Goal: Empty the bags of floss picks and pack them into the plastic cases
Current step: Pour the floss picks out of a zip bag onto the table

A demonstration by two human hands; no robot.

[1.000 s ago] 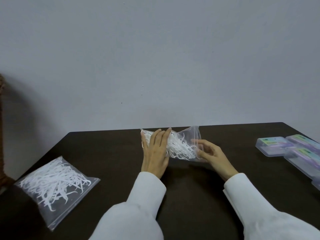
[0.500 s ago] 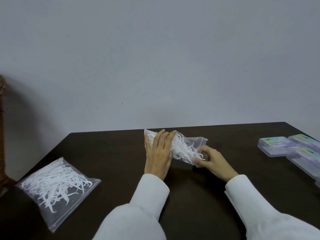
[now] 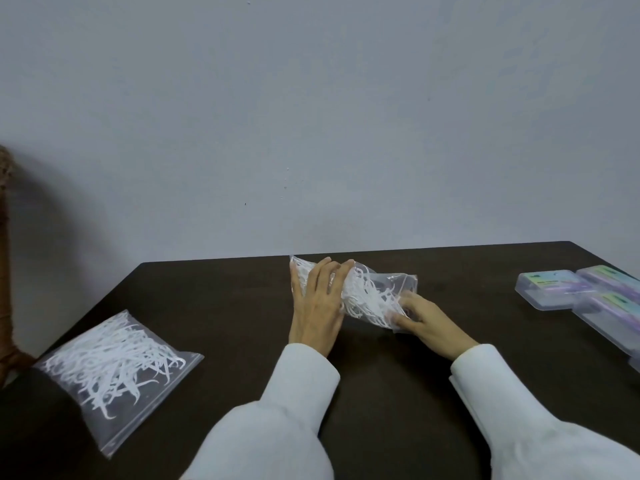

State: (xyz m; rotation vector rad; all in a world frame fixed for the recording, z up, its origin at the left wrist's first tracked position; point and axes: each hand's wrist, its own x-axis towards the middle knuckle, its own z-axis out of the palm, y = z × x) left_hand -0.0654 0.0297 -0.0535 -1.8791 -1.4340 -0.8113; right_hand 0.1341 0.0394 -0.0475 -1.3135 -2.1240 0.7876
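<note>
A clear zip bag of white floss picks (image 3: pixel 370 296) is held just above the middle of the dark table (image 3: pixel 214 292). My left hand (image 3: pixel 317 306) wraps around the bag's left end, fingers over the top. My right hand (image 3: pixel 424 315) pinches the bag's lower right edge near its mouth. A second, closed bag of floss picks (image 3: pixel 114 365) lies flat at the table's left front. Several clear plastic cases (image 3: pixel 545 289) with green and purple labels sit at the right edge, lids down.
A grey wall rises right behind the table's far edge. A brown woven object (image 3: pixel 5 258) stands at the far left, beside the table. White sleeves cover both forearms.
The bag has tilted and its mouth end has dropped lower toward the table. My right hand has shifted down from the bag's side to its lower right edge. The left hand kept its hold.
</note>
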